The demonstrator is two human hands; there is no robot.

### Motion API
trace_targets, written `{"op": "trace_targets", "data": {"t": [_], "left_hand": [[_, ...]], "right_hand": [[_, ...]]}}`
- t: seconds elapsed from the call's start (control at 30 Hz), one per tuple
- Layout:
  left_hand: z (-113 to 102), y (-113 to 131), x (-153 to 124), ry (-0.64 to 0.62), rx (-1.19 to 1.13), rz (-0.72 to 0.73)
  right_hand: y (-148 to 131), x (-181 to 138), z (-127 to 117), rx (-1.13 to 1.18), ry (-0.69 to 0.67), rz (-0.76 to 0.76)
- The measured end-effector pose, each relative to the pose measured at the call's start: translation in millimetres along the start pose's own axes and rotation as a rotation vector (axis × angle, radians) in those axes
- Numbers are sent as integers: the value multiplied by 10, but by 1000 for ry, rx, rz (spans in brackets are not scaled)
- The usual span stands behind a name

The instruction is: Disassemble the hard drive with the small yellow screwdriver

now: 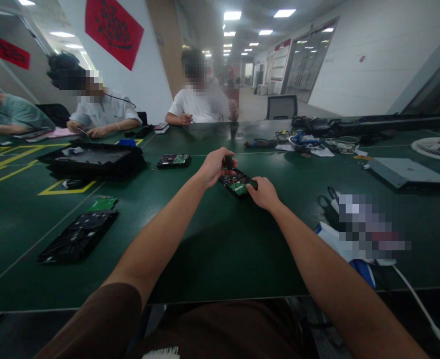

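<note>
A small black device with a green circuit board lies on the dark green table straight ahead of me. My left hand is closed around a dark tool handle held upright over the device's far end. My right hand grips the device's near right edge, fingers curled on it. Both arms reach far out over the table.
A black disassembled unit and a loose green board lie at the left. A larger black tray and another board sit farther back. Cables and parts clutter the far right, beside a grey box. Three people sit across the table.
</note>
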State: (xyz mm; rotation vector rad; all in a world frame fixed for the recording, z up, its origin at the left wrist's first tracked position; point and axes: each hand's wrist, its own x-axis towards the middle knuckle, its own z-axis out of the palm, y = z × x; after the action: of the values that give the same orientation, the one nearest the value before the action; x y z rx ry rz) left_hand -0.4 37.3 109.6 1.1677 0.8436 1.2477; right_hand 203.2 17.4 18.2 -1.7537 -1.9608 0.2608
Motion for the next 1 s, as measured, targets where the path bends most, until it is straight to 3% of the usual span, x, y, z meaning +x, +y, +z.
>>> {"op": "trace_targets", "data": {"t": [0.23, 0.47, 0.67, 0.83, 1.0], "left_hand": [[-19, 24, 7, 25, 112, 47], [17, -17, 2, -20, 5, 13], [12, -27, 24, 21, 120, 108], [22, -3, -7, -26, 70, 34], [6, -6, 13, 69, 33, 19]], "right_hand": [[-9, 2, -5, -7, -19, 15], [24, 16, 19, -19, -8, -14], [-1, 6, 6, -16, -8, 8], [0, 5, 7, -10, -9, 9], [5, 7, 9, -5, -6, 6]]}}
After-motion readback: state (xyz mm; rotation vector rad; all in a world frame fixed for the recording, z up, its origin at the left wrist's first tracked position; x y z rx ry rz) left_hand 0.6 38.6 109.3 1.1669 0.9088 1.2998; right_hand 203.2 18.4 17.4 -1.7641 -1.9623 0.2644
